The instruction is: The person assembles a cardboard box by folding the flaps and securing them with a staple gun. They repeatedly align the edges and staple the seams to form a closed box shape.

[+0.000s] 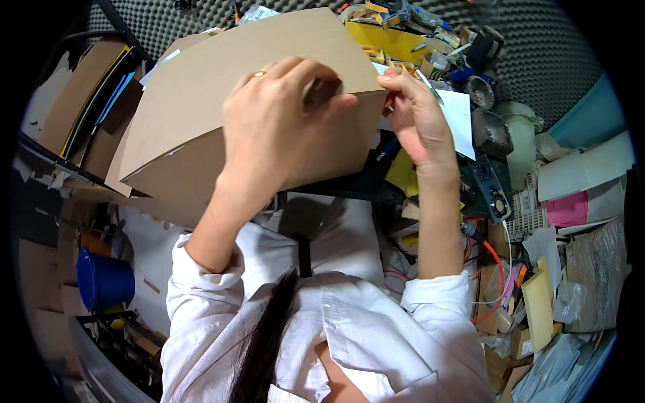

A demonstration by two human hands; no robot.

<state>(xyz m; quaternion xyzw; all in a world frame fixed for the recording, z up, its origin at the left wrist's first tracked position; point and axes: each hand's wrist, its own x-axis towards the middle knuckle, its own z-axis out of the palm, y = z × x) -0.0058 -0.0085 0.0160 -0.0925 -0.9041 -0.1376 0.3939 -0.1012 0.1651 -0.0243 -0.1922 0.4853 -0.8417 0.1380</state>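
Observation:
A large brown cardboard piece (222, 87), box-like with a top panel and a front panel meeting at a long edge, stands before me. Above its front edge my left hand (269, 117) is curled, with a ring on one finger. Between its fingers and thumb shows a small brownish thing (321, 93), too blurred to name. At the right corner of the cardboard, my right hand (422, 114) pinches the edge between thumb and fingers. A slim silver pen-like tool (430, 87) lies against the back of that hand; whether it is gripped is hard to see.
Tools and jars crowd the right back, beside a white sheet of paper (458, 121). Stacked boards (87, 101) lean at the left. Below are a blue bucket (104, 281), an orange cable (500, 269) and piled packing scraps at the right.

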